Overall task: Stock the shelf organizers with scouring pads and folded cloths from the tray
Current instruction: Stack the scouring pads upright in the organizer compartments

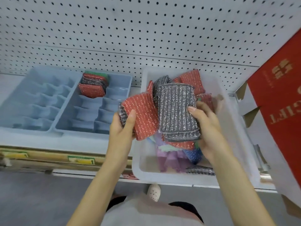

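Note:
My left hand [123, 126] grips a red glittery scouring pad [140, 115] with a grey one behind it, over the left rim of the clear tray [141, 168]. My right hand [206, 126] holds a small stack with a grey scouring pad [176, 110] on top, above the tray. More red and grey pads and pastel folded cloths [169, 155] lie in the tray. Two blue shelf organizers stand to the left: the right organizer [75, 115] has several pads [93, 86] in its back-left compartment, while the left organizer [32, 98] holds nothing.
A white pegboard [146, 30] backs the shelf. A red gift carton [280, 98] leans at the right, close to the tray. The shelf's front edge [48, 156] carries yellow and green price tags. A shoe shows on the grey floor below.

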